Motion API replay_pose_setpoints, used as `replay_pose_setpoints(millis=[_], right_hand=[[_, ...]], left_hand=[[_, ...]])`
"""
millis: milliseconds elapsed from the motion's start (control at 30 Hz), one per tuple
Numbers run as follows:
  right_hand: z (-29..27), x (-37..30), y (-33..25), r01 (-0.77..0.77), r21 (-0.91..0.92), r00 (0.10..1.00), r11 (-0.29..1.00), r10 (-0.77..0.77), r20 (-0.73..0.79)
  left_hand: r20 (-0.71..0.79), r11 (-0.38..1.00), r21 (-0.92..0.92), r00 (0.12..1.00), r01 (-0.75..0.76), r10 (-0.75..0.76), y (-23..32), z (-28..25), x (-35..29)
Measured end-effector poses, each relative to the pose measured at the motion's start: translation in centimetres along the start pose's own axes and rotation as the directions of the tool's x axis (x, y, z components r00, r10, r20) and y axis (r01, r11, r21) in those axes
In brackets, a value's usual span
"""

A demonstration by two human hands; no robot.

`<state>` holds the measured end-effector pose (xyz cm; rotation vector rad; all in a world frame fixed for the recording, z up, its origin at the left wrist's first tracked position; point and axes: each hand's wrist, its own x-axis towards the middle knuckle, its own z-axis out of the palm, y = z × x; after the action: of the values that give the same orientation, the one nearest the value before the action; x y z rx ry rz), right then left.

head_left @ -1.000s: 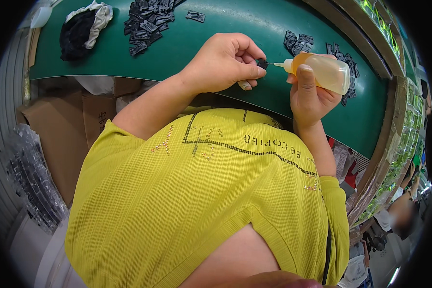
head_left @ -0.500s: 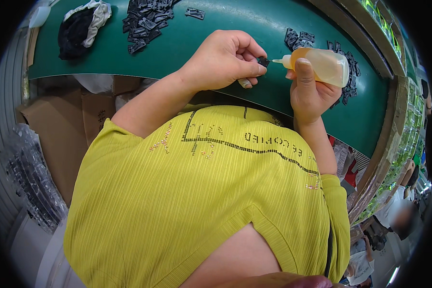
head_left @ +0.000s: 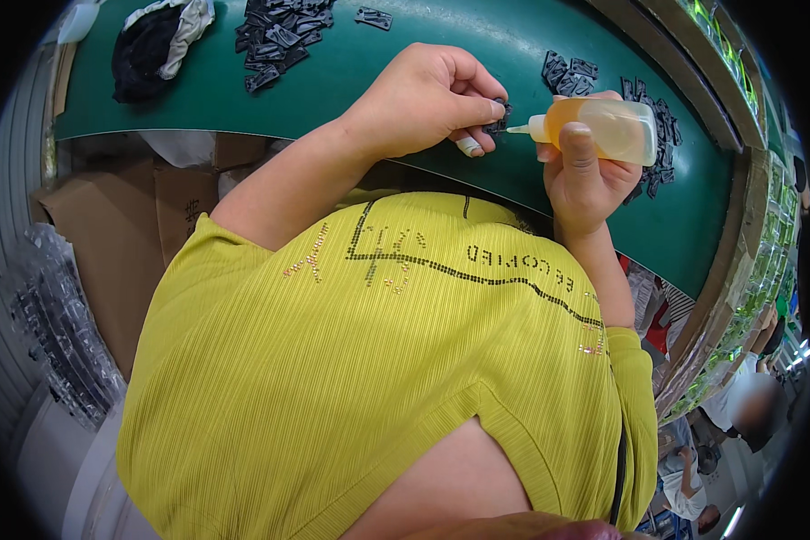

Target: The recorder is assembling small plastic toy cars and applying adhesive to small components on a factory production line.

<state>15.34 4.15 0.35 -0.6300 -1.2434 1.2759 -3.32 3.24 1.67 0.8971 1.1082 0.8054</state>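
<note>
Between the thumb and fingers of my left hand (head_left: 432,99) is a small black plastic part (head_left: 502,117), partly covered by the fingers. A light band is wrapped round one fingertip of that hand. My right hand (head_left: 589,180) grips a soft squeeze bottle (head_left: 607,129) of yellowish liquid, tipped on its side. Its narrow nozzle (head_left: 518,130) points left at the black part; whether the tip touches it I cannot tell. Beyond the bottle lies a small group of black parts (head_left: 569,74), and right of it a larger pile (head_left: 663,135).
Another heap of black parts (head_left: 274,40) lies at the far left of the green table (head_left: 450,22), with a single part (head_left: 373,18) beside it. A black and white cloth bundle (head_left: 153,54) sits farther left. Cardboard boxes (head_left: 108,243) stand below the table's edge. Other people are at the far right.
My left hand has turned the black part, so more of it shows beside the fingertips. The nozzle now sits slightly lower against it. The bottle stays in my right hand.
</note>
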Motion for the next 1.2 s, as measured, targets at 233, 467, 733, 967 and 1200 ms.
replay_pose_setpoints(millis=[233, 467, 733, 967, 1200], right_hand=[[0.1, 0.0, 0.0, 0.005, -0.021, 1.000, 1.000, -0.004, 0.007], [0.4, 0.2, 0.1, 0.009, -0.062, 0.999, 0.998, -0.006, 0.051], [-0.4, 1.2, 0.5, -0.028, 0.200, 0.988, 0.979, 0.057, -0.141], [-0.9, 0.8, 0.1, -0.047, 0.219, 0.994, 0.975, 0.068, -0.088], [-1.1, 0.7, 0.3, -0.057, 0.241, 0.995, 0.969, 0.074, -0.062]], left_hand=[[-0.006, 1.000, 0.009, 1.000, 0.000, 0.000, 0.0, 0.1, -0.1], [0.000, 1.000, 0.012, 1.000, -0.006, 0.006, 0.1, 0.0, 0.1], [-0.088, 0.996, 0.011, 0.992, -0.086, 0.087, -0.6, -0.1, 0.3], [-0.091, 0.326, 0.913, 0.655, -0.247, 0.750, 1.0, -3.6, 1.1], [-0.161, 0.296, 0.955, 0.891, 0.032, 0.425, 3.7, -7.9, 0.5]])
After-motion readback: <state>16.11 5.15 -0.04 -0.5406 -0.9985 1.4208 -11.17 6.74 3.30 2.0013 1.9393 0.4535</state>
